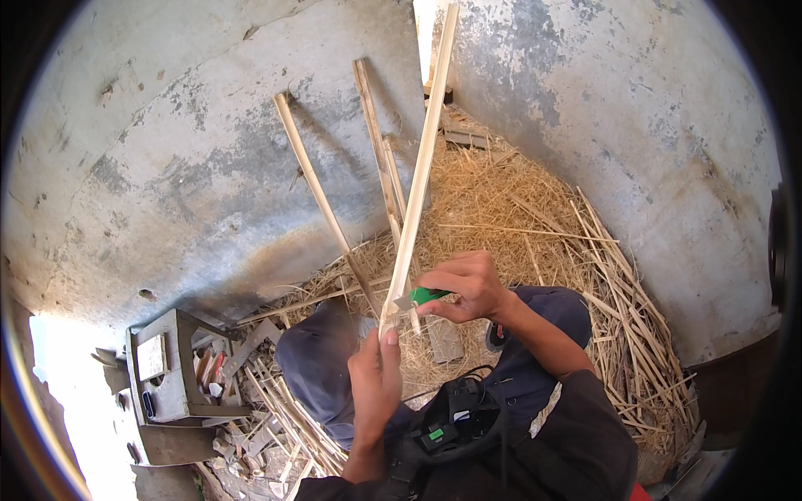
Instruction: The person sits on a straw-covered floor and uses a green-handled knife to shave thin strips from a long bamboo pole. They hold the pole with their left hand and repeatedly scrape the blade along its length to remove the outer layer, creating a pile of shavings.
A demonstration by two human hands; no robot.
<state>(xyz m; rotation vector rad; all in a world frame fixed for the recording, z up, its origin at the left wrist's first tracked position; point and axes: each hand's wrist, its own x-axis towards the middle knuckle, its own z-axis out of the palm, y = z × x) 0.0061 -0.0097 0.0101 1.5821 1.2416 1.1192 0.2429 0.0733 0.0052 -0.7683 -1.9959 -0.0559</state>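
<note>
A long pale split bamboo strip (423, 163) rises from my lap up toward the gap between the walls. My left hand (376, 376) is closed around its lower end, thumb laid along it. Closed on the green handle of a short knife (428, 296), my right hand (469, 288) is just to the right of the strip. The metal blade meets the strip a little above my left thumb; how deep it sits cannot be made out. Fine pale shavings seem to hang near the blade.
More bamboo poles (313, 175) lean against the left wall (184, 167). Shavings (493, 200) cover the floor, with thin strips (626, 317) heaped at right. An upturned stool-like wooden frame (180, 367) stands at left. A black bag (459, 417) rests on my lap.
</note>
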